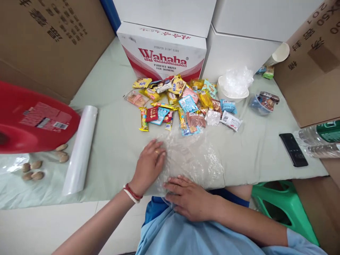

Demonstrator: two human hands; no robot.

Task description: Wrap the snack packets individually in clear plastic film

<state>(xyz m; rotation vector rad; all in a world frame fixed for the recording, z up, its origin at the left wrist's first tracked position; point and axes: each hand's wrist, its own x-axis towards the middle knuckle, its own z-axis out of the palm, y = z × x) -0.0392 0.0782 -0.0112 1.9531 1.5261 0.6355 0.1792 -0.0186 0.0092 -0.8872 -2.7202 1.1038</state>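
A thin clear plastic sheet or bag (198, 156), crinkled at its right side, lies at the table's front edge. My left hand (151, 161) rests flat near its left part, fingers stretched out and pointing away from me. Lower down, my right hand (190, 198) presses on the plastic at the edge, its fingers spread and pointing left. Neither hand grips anything that I can see. Just beyond the plastic is a heap of small wrapped snacks (187, 103) in yellow, blue, red and brown packets.
A Wahaha water carton (164, 53) stands behind the snacks. To the left are a roll of clear plastic film (80, 150), a red jug (37, 120) and several walnuts (37, 164). Rightward lie a white bowl (233, 94), a small tub (261, 106), a black phone (293, 149) and bottles (318, 136).
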